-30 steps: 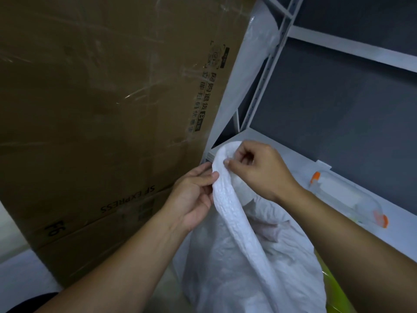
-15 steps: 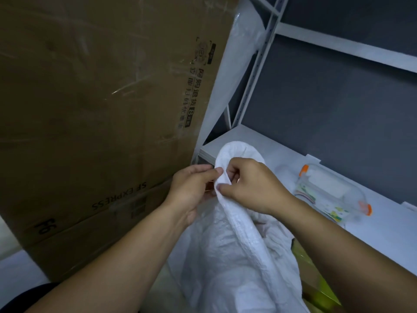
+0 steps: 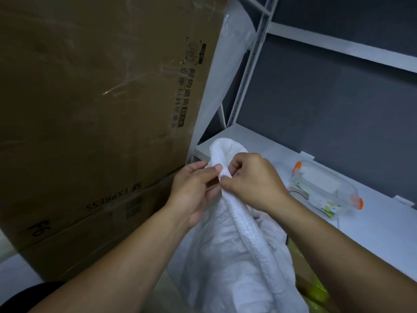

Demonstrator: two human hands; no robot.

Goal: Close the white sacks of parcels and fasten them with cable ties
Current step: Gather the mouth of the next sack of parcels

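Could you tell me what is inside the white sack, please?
Inside the sack, only its white folds show. Its rim, pinched by the left hand and right hand, hides any parcels.

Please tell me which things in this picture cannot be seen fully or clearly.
Head view: what lies inside the white sack; its own cloth covers it.
Head view: any cable tie; none shows, and the left hand and right hand, pinching the sack's rolled edge, could hide one.
Head view: the label in the clear container; too small and blurred.
Head view: the yellow-green thing; the sack and the bottom edge cut it off.
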